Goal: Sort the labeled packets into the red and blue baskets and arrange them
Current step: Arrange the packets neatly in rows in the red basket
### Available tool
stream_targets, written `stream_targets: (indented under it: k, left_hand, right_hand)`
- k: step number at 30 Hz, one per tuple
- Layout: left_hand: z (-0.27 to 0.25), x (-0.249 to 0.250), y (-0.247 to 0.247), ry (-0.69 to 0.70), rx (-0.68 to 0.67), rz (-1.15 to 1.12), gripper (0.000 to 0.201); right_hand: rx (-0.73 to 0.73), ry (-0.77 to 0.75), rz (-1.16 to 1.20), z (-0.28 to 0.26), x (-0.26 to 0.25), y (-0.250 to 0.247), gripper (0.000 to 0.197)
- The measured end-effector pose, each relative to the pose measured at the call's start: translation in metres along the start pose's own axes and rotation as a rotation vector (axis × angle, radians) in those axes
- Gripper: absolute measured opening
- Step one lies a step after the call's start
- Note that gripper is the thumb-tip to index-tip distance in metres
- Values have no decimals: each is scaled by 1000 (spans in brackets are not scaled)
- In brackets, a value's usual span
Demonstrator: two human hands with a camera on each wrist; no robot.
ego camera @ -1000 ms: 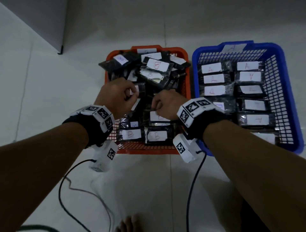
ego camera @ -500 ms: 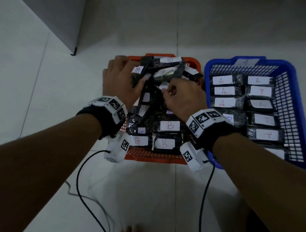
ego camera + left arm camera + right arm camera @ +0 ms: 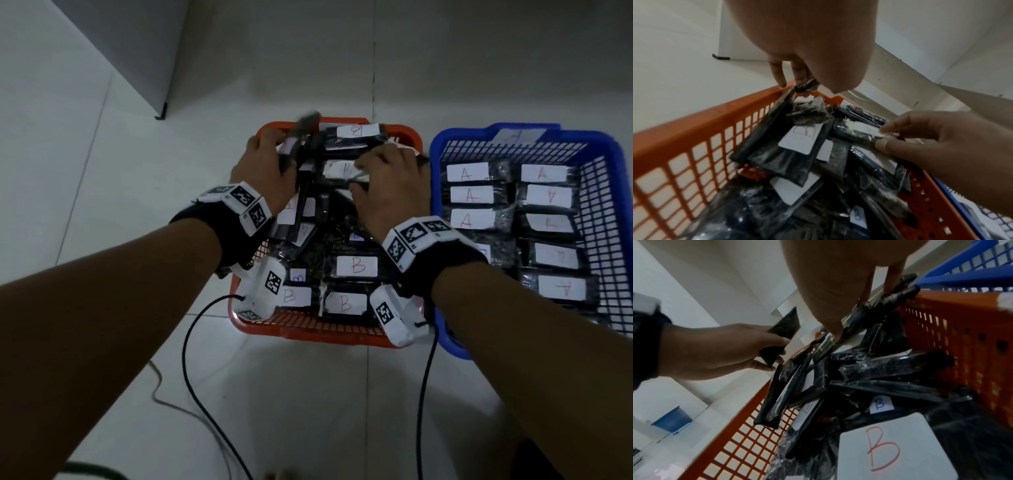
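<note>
The red basket (image 3: 308,334) holds a loose heap of black packets labelled B (image 3: 356,265), with neat rows at its near end. In the blue basket (image 3: 435,161) to its right, packets labelled A (image 3: 467,173) lie in two columns. At the red basket's far left corner, my left hand (image 3: 284,154) grips several upright packets (image 3: 777,340) by their tops. My right hand (image 3: 363,174) pinches the edge of a labelled packet (image 3: 865,131) on top of the heap, near the far right of the red basket.
Both baskets stand side by side on a pale tiled floor. Two black cables (image 3: 186,342) run from the wrist cameras across the floor toward me. A grey cabinet corner (image 3: 137,51) stands far left. A blue bucket (image 3: 672,418) sits further off.
Both hands have moved further toward the far end of the red basket. The left hand now grips packets it has stood on edge, and the right hand has reached onto a packet on the heap.
</note>
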State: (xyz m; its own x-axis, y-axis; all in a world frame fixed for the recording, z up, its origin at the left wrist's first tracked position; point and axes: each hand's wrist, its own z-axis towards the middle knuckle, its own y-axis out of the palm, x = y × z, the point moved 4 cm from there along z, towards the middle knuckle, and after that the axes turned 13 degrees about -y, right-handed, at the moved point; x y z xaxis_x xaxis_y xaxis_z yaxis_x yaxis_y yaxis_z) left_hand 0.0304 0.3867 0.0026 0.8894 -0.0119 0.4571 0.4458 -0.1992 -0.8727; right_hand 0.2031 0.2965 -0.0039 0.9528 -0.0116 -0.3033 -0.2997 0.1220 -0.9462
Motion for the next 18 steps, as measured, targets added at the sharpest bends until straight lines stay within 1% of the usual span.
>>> stream_targets:
  k: [2,3,5,7,9,11,13,14,16,18]
  left_hand:
    - [-9,0,-7,54,25,-7,47]
    - [-15,-1,-10,82,11,-1,48]
    - [-27,-4,-14,147,-71,56,53]
    - [-41,-12,-14,213,-186,169,62]
    - [-49,-24,-15,226,-241,229,67]
    - [-51,-36,-17,169,-216,198,66]
    - [-49,-45,-18,93,-181,129,60]
    - [-49,-48,-17,66,-180,95,57]
    - [-49,-52,-14,13,-201,28,52]
    - [-49,-56,-12,-66,-220,-55,49]
  right_hand:
    - [-8,13,7,-1,-1,-1,35]
    - [-20,14,15,-1,-1,-1,36]
    - [-53,14,43,-3,-1,-1,44]
    - [-87,20,72,-4,1,-2,53]
    - [-94,23,109,-5,0,-5,49]
    - [-119,40,179,-6,-2,-8,39]
    - [-233,53,267,-7,-6,-9,33]
    - [-329,61,309,-8,-9,-8,34]
    - [-566,86,372,-14,-16,-6,41]
    - [-769,100,381,-21,-24,-3,43]
